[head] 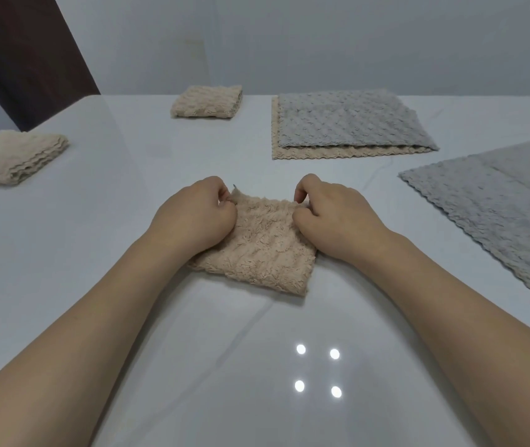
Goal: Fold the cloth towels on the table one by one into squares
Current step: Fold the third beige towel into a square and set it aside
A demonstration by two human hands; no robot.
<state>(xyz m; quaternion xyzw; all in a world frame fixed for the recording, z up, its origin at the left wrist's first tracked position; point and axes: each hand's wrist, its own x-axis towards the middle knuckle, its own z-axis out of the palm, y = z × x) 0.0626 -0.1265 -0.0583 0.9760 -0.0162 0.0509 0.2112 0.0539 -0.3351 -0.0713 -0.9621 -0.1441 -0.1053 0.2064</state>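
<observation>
From my head view, my left hand (200, 211) sits curled on the beige towel (259, 250) in front of me, thumb and fingers pinching its far left corner, where a little tip of fabric sticks up above the knuckles. My right hand (331, 214) mirrors it: fingers bent and closed on the far right corner of the same towel, the heel of the hand lying against the towel's right edge. Both hands are clamped on the cloth, neither one spread flat. The towel is already doubled into a compact, roughly square shape and lies on the white table (96, 253), its near edge a thick rounded fold.

Taking that towel as my landmark: far to its left, at the table's edge, rests a folded beige towel (15, 161). Beyond it and a bit left, near the back edge of the table, lies a second folded beige square (207, 101). Beyond it to the right, a grey towel (351, 124) lies on top of a flat beige towel (338, 152), whose scalloped border shows along the near and left sides. Further right, a large grey towel (499, 214) is spread out and runs past the edge of my view.

The tabletop is glossy; four bright light spots (317, 371) reflect on it nearer to me than the towel. Behind the table stands a pale wall (321, 43), with a dark brown panel (25, 53) at the far left.
</observation>
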